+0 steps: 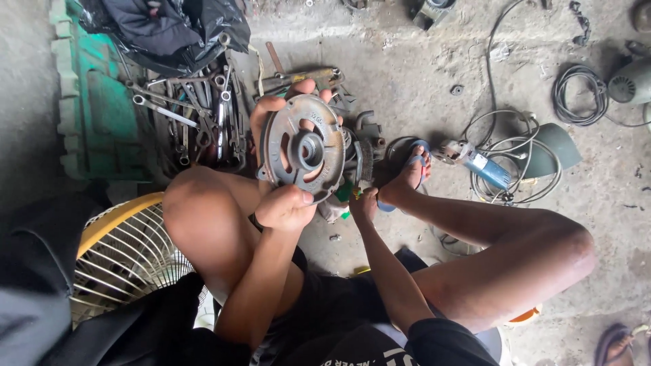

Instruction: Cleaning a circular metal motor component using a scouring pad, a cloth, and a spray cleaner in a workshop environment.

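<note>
left hand fingers curled, gripping lower rim of round metal motor cover at frame centre, held upright; right hand w/ fingers closed on green-handled tool just right of it.

A repair workshop: wrenches, an angle grinder and cables litter the concrete floor.

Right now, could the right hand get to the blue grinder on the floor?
Probably yes. The right hand is low beside the foot, and the blue grinder lies just beyond on bare floor; only the foot and some cable lie between.
</note>
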